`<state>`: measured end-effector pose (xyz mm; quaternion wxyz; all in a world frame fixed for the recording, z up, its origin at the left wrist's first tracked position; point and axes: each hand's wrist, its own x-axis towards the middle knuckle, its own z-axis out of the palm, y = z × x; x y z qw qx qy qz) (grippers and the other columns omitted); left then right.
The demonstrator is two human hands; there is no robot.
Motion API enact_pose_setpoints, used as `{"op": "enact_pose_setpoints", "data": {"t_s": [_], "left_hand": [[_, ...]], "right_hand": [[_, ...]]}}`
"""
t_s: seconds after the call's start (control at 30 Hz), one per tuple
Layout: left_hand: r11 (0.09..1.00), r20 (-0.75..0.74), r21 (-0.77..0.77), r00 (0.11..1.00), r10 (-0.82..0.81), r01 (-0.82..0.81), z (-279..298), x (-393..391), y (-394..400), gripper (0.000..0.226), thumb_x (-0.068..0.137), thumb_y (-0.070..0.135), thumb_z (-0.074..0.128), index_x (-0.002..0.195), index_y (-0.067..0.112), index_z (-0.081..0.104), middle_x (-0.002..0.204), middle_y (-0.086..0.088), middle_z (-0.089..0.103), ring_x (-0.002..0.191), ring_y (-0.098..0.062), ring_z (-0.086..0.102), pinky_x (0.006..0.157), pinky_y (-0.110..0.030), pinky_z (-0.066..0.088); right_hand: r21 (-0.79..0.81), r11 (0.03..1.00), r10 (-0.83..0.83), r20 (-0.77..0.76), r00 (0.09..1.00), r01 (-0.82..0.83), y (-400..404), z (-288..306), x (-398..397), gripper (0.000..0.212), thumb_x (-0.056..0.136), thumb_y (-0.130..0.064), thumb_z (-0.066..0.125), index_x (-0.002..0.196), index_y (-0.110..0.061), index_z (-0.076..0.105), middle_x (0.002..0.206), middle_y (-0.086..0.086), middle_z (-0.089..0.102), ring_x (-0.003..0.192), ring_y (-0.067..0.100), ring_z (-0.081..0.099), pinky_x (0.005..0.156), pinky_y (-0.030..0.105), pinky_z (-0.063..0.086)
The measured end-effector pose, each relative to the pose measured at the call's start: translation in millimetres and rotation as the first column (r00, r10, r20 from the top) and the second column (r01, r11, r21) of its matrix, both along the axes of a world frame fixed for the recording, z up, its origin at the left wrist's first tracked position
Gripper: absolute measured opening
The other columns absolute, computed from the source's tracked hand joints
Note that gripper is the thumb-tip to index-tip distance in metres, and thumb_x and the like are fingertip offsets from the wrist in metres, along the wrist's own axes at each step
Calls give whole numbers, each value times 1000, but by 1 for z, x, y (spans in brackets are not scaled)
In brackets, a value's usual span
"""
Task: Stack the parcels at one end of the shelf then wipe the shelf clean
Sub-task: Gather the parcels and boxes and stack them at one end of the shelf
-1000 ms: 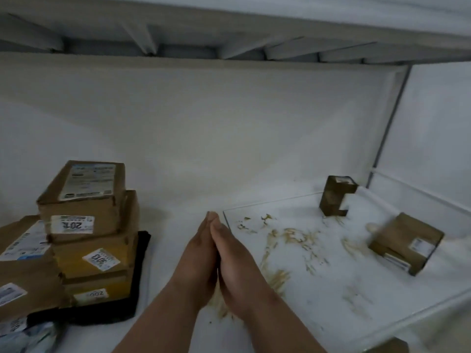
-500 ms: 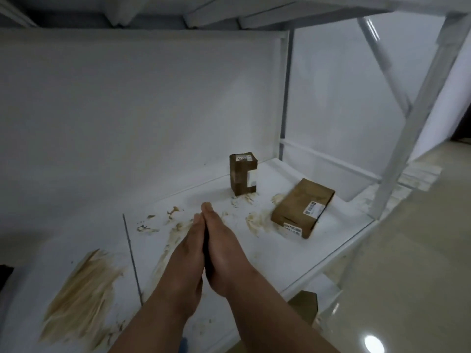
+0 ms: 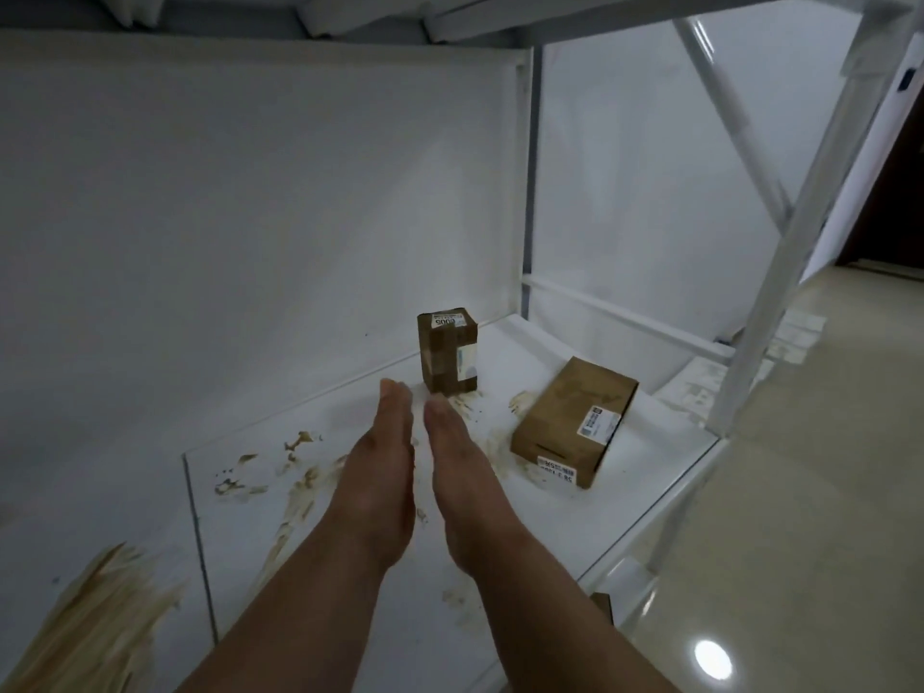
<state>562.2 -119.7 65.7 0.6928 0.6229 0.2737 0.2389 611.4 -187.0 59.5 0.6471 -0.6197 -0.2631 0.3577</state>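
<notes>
Reaching forward over the shelf, the left hand and the right hand are held edge-up side by side, fingers straight and together, palms facing each other with a narrow gap between them; neither holds anything. Just beyond the fingertips, toward the far wall, an upright parcel stands on end, a white label on its top and another on its right face. The right fingertips lie close to its base; whether they touch it cannot be told. To the right of the hands, a flat parcel lies on the shelf, angled, with white labels on its top and on its near end, well apart from the upright one. Brown smears streak the white shelf surface left of the hands and around the parcels, with a larger brown patch at the near left. A white frame post rises at the shelf's right end, and glossy floor lies beyond it.
</notes>
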Motion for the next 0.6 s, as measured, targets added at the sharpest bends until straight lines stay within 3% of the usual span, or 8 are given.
{"op": "enact_pose_setpoints", "data": {"t_s": [0.1, 0.17, 0.23, 0.3, 0.37, 0.4, 0.5, 0.6], "left_hand": [[947, 122, -314, 992, -27, 65, 3, 10, -1, 63, 95, 62, 30, 141, 21, 44, 140, 2, 51, 137, -16, 39, 110, -32, 32], [945, 153, -320, 988, -15, 64, 9, 21, -3, 62, 101, 52, 24, 140, 8, 44, 137, -14, 53, 132, -18, 42, 109, -24, 32], [966, 134, -257, 991, 10, 25, 12, 37, -3, 68, 102, 52, 15, 146, 4, 35, 149, -15, 39, 133, -18, 37, 108, -22, 31], [956, 134, -292, 991, 7, 33, 16, 50, -7, 70, 95, 63, 31, 141, 13, 45, 145, -9, 47, 133, -21, 43, 116, -32, 27], [919, 157, -389, 988, -2, 63, 13, 62, -11, 68, 87, 62, 52, 133, 12, 53, 134, -11, 58, 128, -14, 48, 115, -36, 25], [904, 193, -416, 981, -20, 101, 12, 69, -16, 73, 84, 60, 57, 136, 10, 49, 137, -13, 53, 131, -13, 42, 117, -38, 23], [915, 280, -367, 958, -60, 165, 22, 93, -26, 69, 84, 48, 55, 142, 14, 43, 140, -1, 53, 133, -12, 44, 116, -37, 26], [945, 161, -322, 980, 117, -60, 24, 110, -29, 40, 92, 22, 59, 130, 11, 56, 116, -1, 70, 112, -11, 64, 103, -29, 42]], "right_hand": [[2, 996, 87, 167, 982, -88, 3, 6, 7, 66, 94, -66, 32, 152, -36, 28, 160, -13, 25, 147, 8, 20, 122, 38, 16], [-17, 999, 40, 112, 993, -39, -2, 1, 24, 58, 99, -60, 29, 148, -32, 37, 155, -8, 36, 144, 12, 31, 115, 31, 25], [-38, 999, -34, 85, 996, 38, -7, -10, 42, 56, 101, -58, 26, 148, -29, 36, 153, -9, 37, 142, 12, 32, 109, 28, 27], [15, 1000, 25, 135, 991, -27, -10, -13, 55, 60, 99, -60, 27, 153, -34, 26, 153, -21, 27, 142, 1, 24, 111, 24, 23], [6, 991, 134, 165, 977, -137, -13, -14, 67, 57, 99, -58, 29, 152, -39, 25, 140, -30, 29, 131, -9, 26, 105, 13, 25], [-16, 990, 143, 178, 974, -143, -16, -15, 77, 54, 100, -57, 29, 151, -39, 29, 138, -28, 35, 130, -7, 31, 104, 13, 28], [-194, 978, -46, 170, 984, 79, -33, -29, 125, 56, 102, -54, 31, 134, -13, 54, 133, 4, 58, 126, 24, 53, 107, 38, 41], [-278, 886, -302, 263, 916, 372, -48, -60, 163, 30, 94, -42, 48, 90, -17, 65, 100, 13, 69, 97, 34, 65, 91, 52, 52]]}}
